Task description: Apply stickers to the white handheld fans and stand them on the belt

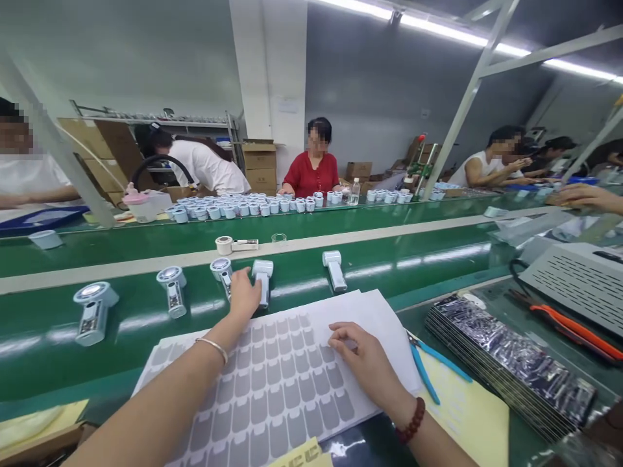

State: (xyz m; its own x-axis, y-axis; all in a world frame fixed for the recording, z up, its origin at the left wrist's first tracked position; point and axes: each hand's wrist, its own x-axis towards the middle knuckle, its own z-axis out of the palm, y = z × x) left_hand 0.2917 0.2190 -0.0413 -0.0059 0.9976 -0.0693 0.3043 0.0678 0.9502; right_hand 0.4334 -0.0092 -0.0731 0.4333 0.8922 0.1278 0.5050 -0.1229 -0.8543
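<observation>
My left hand (244, 293) reaches over the green belt, thumb and fingers apart. It lies between two light-blue handheld devices with round heads. The thumb overlaps the edge of the right one (263, 282); the fingers partly cover the left one (221, 269), whose handle shows its inside. Whether either is touched, I cannot tell. My right hand (365, 358) is curled above the right edge of a sheet of grey stickers (272, 376), fingertips close to the thumb. Anything pinched there is too small to make out.
More such devices lie on the belt, one (335, 269) to the right, one (95, 311) far left. Blue-handled pliers (428, 373), stacked metallic parts (511, 363) and orange-handled cutters (574, 331) are at right. Co-workers sit opposite, behind rows of light-blue round parts (243, 206).
</observation>
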